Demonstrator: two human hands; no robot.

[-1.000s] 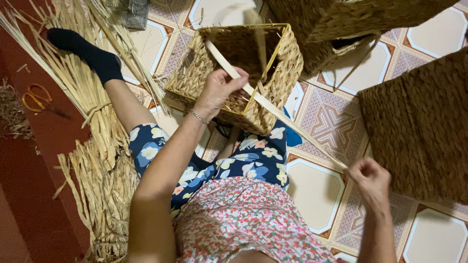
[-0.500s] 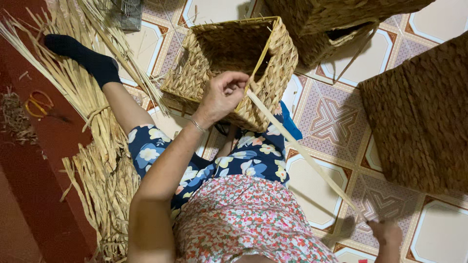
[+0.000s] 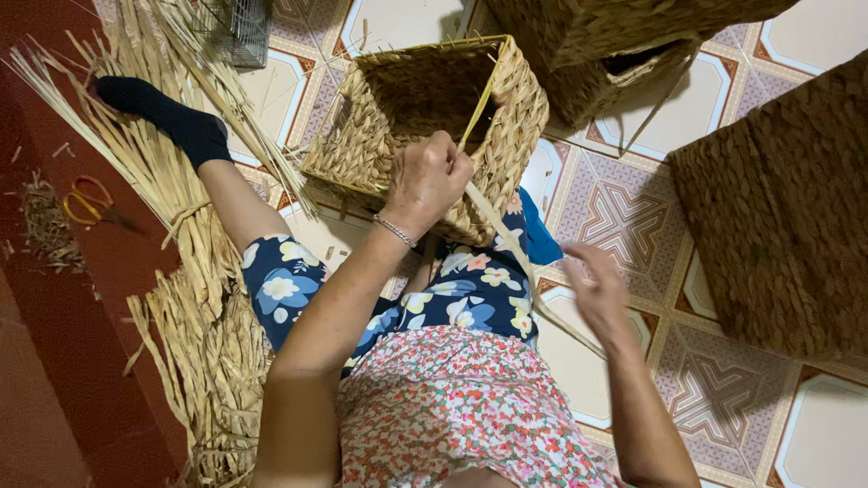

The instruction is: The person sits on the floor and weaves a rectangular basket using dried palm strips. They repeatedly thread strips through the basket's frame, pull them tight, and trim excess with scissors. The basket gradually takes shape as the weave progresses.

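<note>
A square woven straw basket (image 3: 380, 136) rests against my knees on the tiled floor. My left hand (image 3: 429, 181) is closed on the basket's near rim, pinching a pale straw strip (image 3: 506, 239) where it leaves the weave. That strip runs down to the right past my floral-clothed legs. My right hand (image 3: 597, 289) hovers blurred beside the strip, fingers spread, apparently not gripping it.
Loose straw bundles (image 3: 190, 298) lie along my left leg. Orange-handled scissors (image 3: 86, 203) sit on the red floor at far left. Finished woven baskets stand at the top (image 3: 615, 45) and right (image 3: 778, 208). A wire cage (image 3: 235, 32) is at the top left.
My right hand came back up from low right toward the basket and no longer pulls the strip taut. The view moved closer; my left hand stays on the rim.
</note>
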